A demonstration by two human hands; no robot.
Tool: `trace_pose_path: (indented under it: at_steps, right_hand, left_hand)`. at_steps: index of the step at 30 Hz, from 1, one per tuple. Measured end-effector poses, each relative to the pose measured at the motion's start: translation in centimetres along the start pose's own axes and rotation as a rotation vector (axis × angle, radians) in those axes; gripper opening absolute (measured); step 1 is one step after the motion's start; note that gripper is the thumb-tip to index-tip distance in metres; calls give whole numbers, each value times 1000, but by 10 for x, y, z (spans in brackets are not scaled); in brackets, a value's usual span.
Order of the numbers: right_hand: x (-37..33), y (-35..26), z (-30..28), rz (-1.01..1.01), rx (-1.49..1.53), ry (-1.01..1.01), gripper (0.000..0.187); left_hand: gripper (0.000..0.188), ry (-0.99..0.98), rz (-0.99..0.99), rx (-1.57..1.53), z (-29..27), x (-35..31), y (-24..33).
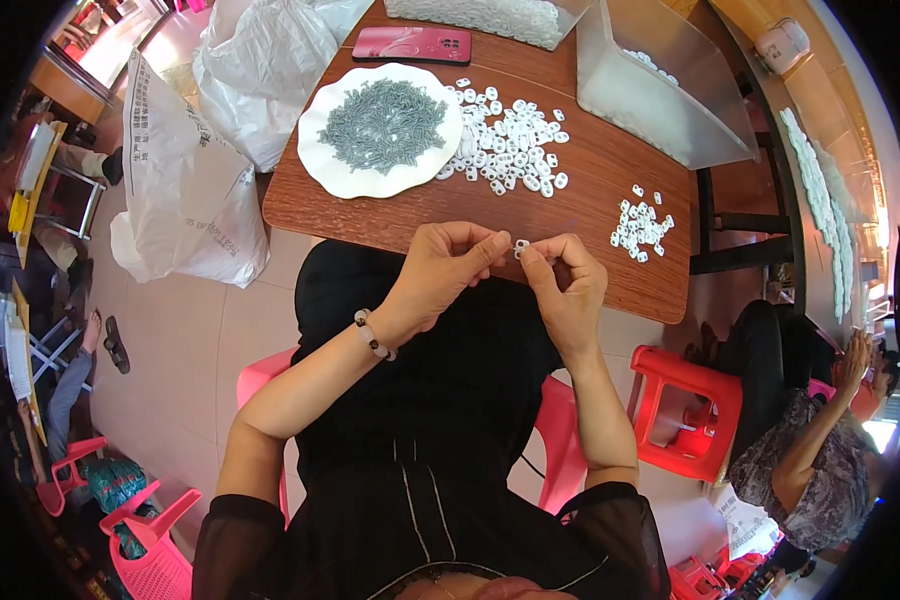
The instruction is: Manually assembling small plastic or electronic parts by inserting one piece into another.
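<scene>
My left hand [448, 268] and my right hand [570, 280] meet at the table's near edge, above my lap. Between their fingertips sits a small white plastic piece with holes [521, 249], pinched by the right thumb and forefinger. The left thumb and forefinger are pressed together beside it; whatever they grip is too small to tell. Ahead to the left, a white wavy-rimmed plate [320, 168] bears a heap of tiny grey metal-looking pieces [382, 122]. Loose white plastic pieces [500, 145] spread beside the plate, and a smaller group [638, 230] lies toward the right.
A pink phone [410, 45] lies behind the plate on the brown table [370, 217]. Clear bins [660, 115] holding white pieces stand at the back. White sacks [190, 200] rest on the floor at left. A red stool [685, 410] and a seated person [810, 460] are at right.
</scene>
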State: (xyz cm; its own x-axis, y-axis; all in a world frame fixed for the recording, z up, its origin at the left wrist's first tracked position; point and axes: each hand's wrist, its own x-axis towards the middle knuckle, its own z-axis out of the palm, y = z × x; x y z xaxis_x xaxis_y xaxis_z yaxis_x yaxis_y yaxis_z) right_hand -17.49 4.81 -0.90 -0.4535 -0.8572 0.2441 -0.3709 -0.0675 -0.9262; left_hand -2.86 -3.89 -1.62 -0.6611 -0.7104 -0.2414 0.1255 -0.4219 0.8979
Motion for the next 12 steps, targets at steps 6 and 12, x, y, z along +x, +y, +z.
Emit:
trace_pose_path:
  at_steps: [6, 12]
  right_hand:
    - [0, -2, 2, -23, 2, -5, 10]
    - [0, -4, 2, -66, -96, -17, 9]
  left_hand:
    - [20, 9, 5, 2, 1, 0, -1]
    - [20, 11, 25, 26, 0, -1, -3]
